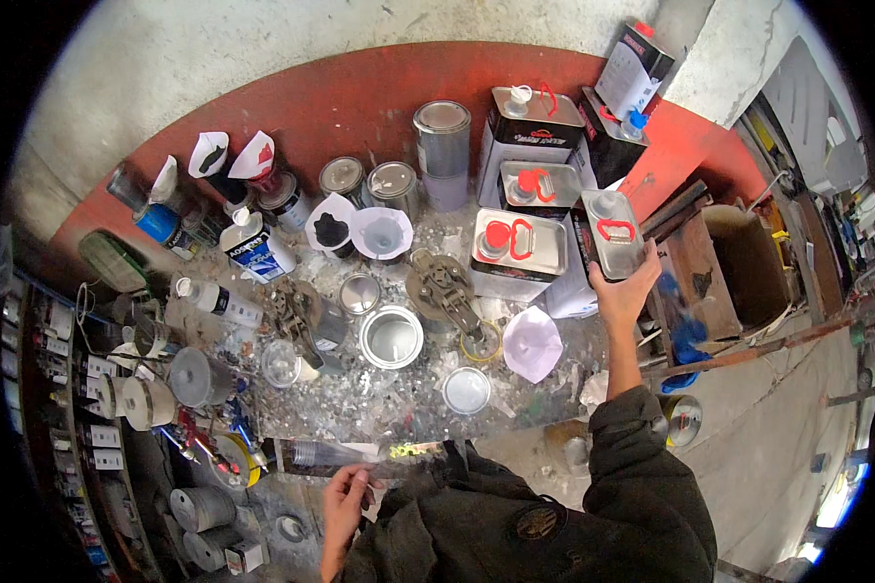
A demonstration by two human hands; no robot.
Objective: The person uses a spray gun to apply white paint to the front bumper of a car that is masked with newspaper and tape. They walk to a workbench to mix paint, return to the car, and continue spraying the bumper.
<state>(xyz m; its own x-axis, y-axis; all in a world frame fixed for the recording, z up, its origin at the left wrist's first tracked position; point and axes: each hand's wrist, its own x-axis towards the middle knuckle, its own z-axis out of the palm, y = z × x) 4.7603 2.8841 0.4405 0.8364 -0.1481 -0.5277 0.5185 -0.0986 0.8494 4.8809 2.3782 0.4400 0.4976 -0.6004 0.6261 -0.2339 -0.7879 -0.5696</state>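
The right hand (620,291) gripped a tin (612,231) at the worktop's (399,408) right edge; the left hand (345,503) pinched a strip (360,455). The tin could slip onto neighbouring tins (520,248).

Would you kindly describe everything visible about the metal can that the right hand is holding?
The rectangular metal can is silvery tin with a red pull-ring handle and a pale cap on its top face. It is closed and tilted, lifted at the right end of the cluttered bench beside similar cans. The right hand grips its lower end from below.
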